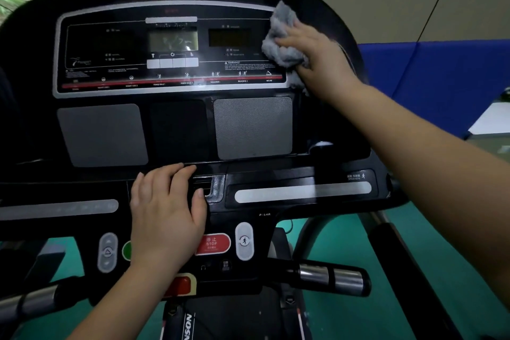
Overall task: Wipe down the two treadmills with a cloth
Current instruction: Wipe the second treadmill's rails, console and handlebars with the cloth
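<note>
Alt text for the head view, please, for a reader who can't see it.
The right hand presses a crumpled grey cloth against the upper right of a black Johnson treadmill console, beside its display panel. The left hand rests flat lower on the console, beside the red STOP button.

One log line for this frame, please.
phase: wiping | right hand: presses cloth on right edge of display panel | left hand: rests on console
</note>
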The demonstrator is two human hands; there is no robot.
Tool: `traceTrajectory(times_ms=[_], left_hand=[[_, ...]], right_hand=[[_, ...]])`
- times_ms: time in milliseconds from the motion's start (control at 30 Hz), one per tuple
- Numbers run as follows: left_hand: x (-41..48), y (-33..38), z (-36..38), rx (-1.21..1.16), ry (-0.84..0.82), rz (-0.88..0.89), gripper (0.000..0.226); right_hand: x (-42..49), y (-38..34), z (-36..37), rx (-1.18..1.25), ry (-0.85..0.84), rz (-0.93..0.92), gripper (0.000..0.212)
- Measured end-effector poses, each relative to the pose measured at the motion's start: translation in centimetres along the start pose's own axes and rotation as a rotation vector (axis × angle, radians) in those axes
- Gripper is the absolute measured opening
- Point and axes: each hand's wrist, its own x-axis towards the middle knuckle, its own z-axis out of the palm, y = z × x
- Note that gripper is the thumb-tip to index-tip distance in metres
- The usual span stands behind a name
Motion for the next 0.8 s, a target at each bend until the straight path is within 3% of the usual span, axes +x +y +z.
traceTrajectory(times_ms=[200,467,600,733,800], left_hand=[[0.0,0.0,-0.1,-0.012,0.016,0.003,0.047],[-0.1,-0.2,-0.1,-0.036,0.026,0.010,0.048],[-0.2,-0.2,0.0,-0.048,0.039,0.017,0.047],[-0.1,-0.2,0.1,-0.057,0.052,0.023,0.046],[-0.1,-0.3,0.1,-0.061,0.053,0.023,0.046]], right_hand=[[-5.1,-1.2,0.9,0.023,-0.015,0.057,0.059],[-11.8,-3.3,2.0,0.157,-0.079,0.106,0.044],[-12.5,-3.9,0.6,0.329,0.035,0.356,0.029],[-10.1,-3.9,-1.2,0.289,0.332,0.447,0.025],[-9.0,-3.4,-0.5,0.188,0.256,0.419,0.030]])
